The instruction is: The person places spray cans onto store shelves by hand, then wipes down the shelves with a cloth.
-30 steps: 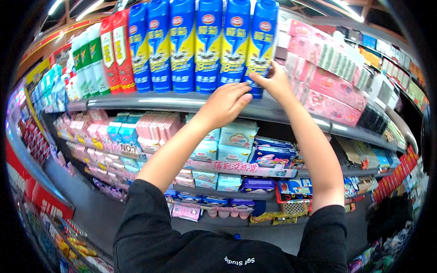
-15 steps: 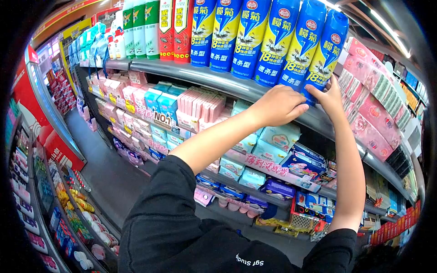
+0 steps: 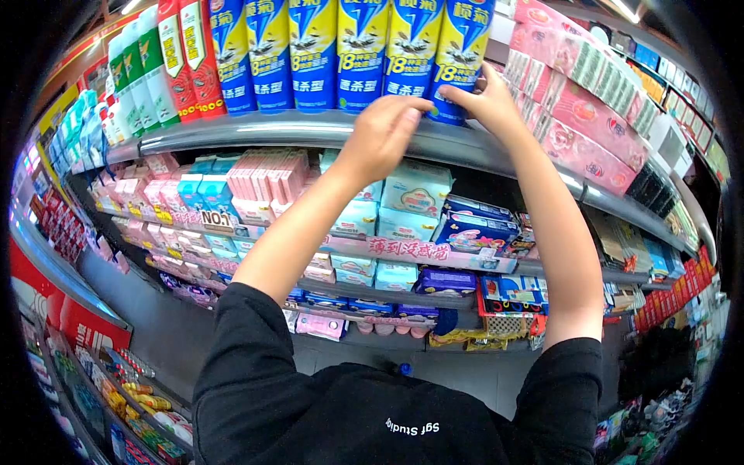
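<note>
A row of several blue-and-yellow insecticide spray cans [image 3: 360, 58] stands upright along the front of the top shelf. My right hand [image 3: 490, 101] is around the lower part of the rightmost spray can [image 3: 459, 62], its thumb across the front and its fingers at the right side. Against the bases of the two rightmost cans rests my left hand [image 3: 386, 136], fingers stretched to the right and lying close together. Its fingertips reach the lower front of the rightmost can; part of its fingers is hidden by the hand itself.
Red boxes [image 3: 200, 62] and green-and-white cans [image 3: 151, 70] stand left of the row. Pink tissue packs [image 3: 589, 116] are stacked to its right. The metal shelf edge [image 3: 271, 133] runs below my hands, with packaged pads [image 3: 415, 186] on lower shelves. Another stocked shelf [image 3: 85, 387] is at lower left.
The view has shifted, so shelves and cans appear further left and level. My right hand stays at the rightmost can, which now stands more upright in view; my left hand remains beside it.
</note>
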Available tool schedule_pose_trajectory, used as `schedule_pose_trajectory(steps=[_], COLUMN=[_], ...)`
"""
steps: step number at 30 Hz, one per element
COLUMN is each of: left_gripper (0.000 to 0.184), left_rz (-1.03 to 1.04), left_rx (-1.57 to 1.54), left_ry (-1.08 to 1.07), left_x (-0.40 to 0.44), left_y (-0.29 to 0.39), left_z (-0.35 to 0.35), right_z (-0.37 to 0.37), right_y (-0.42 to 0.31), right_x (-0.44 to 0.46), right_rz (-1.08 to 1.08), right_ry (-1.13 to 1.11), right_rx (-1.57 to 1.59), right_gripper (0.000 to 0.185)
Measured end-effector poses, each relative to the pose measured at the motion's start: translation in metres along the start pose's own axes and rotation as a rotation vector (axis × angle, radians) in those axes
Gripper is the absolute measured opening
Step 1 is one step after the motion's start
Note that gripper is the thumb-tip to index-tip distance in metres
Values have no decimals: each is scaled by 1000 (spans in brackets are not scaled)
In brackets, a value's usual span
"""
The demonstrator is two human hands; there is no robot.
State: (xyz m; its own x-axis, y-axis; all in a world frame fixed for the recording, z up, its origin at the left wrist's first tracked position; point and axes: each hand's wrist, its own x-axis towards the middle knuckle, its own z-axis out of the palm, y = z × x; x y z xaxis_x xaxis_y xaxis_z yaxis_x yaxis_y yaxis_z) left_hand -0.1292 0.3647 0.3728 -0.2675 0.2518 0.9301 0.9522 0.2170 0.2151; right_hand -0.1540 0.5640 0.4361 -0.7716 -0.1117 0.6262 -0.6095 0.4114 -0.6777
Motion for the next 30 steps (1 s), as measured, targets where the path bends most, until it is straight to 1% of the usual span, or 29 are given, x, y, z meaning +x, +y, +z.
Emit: schedule_pose_trajectory(steps=[1,3,4,5,6,8,9,11,12,15,16,17,19,20,21,23,24,30], left_gripper=[33,38,37,37,37,35,33,33,33,34,36,36,36,36,36,36,36,36], left_rz=[-62,-95,-100,-105,-134,-137,-141,-137,-145,-170,-182,-185,-189,-189,-196,-201,-205,-212], left_rx=[-84,-275,-330,-384,-429,-481,-528,-529,-536,-519,-492,-493,-531,-534,-522,-514,-532,-577], left_ry=[52,140,173,206,215,234,257,254,249,212,180,176,186,182,184,186,192,199], left_x=[-2,-4,-5,-5,-6,-4,-4,-4,-4,-3,-3,-4,-3,-3,-3,-3,-3,-2], left_y=[-1,0,-2,-4,-7,-8,-8,-8,-8,-7,-7,-8,-9,-9,-7,-7,-9,-11], left_z=[-1,-1,-1,-1,-1,0,1,1,1,-1,-1,-1,-1,-1,-1,-1,-1,-2], right_z=[-1,-3,-6,-6,-8,-13,-12,-6,-3,5,6,7,7,7,7,5,6,7], right_y=[-4,-13,-10,3,3,17,14,6,1,-2,-6,-2,3,6,9,12,6,-3], right_x=[-3,-5,-1,8,12,30,30,33,31,32,28,30,35,35,36,38,34,29], right_rz=[49,147,181,158,187,219,218,351,383,436,472,476,491,496,497,497,508,513], right_ry=[8,12,-37,-33,-61,-91,-85,-78,-65,-43,-22,-19,-99,-75,-71,-134,-103,-99], right_rx=[-18,-4,66,168,341,665,665,875,824,818,760,763,797,804,804,842,802,822], right_gripper=[72,76,85,82,81,85,85,87,87,87,82,82,76,71,71,71,71,72])
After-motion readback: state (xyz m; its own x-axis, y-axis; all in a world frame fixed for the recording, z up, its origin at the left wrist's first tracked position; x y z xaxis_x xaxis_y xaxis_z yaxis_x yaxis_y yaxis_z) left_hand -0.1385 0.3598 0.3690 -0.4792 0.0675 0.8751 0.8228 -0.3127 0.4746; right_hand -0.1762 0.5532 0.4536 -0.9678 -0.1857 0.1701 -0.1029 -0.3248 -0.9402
